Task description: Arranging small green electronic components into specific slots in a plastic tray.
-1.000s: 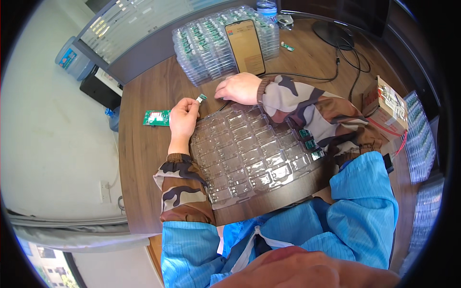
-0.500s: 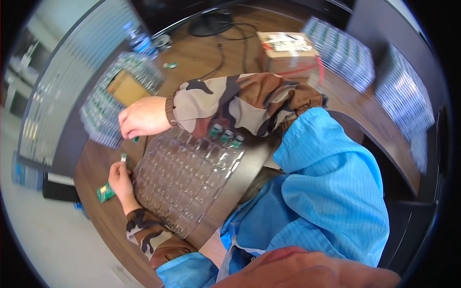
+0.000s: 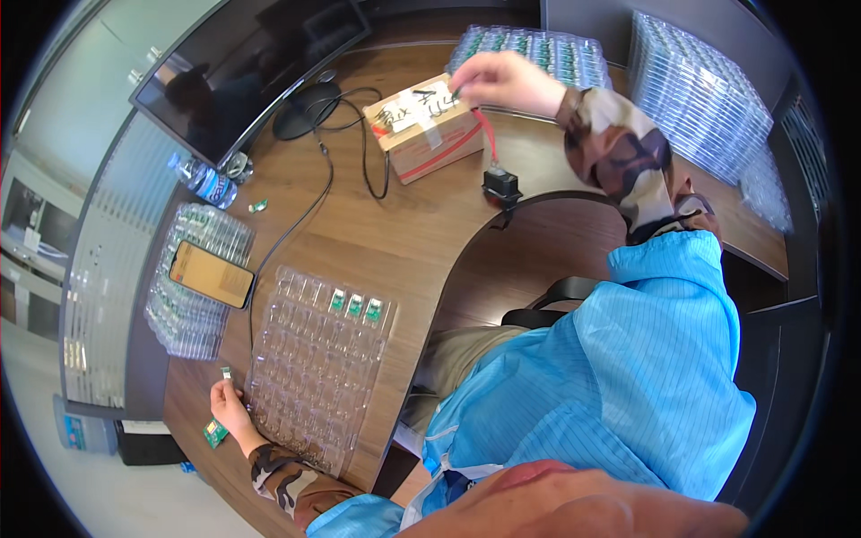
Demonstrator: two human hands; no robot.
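Lighting: bright, diffuse; source not shown. Small glints are thrown back by the clear tray (image 3: 309,386) and stacked trays (image 3: 691,103); a pale sheen is carried by the desk (image 3: 538,154); dim reflections are held in the monitor (image 3: 256,76). Straight edges are bowed, corners blacked out, fine distant detail softened.

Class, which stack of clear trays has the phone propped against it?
The left stack, near the bottle: the phone leans on it, while the upper-right stacks have none.
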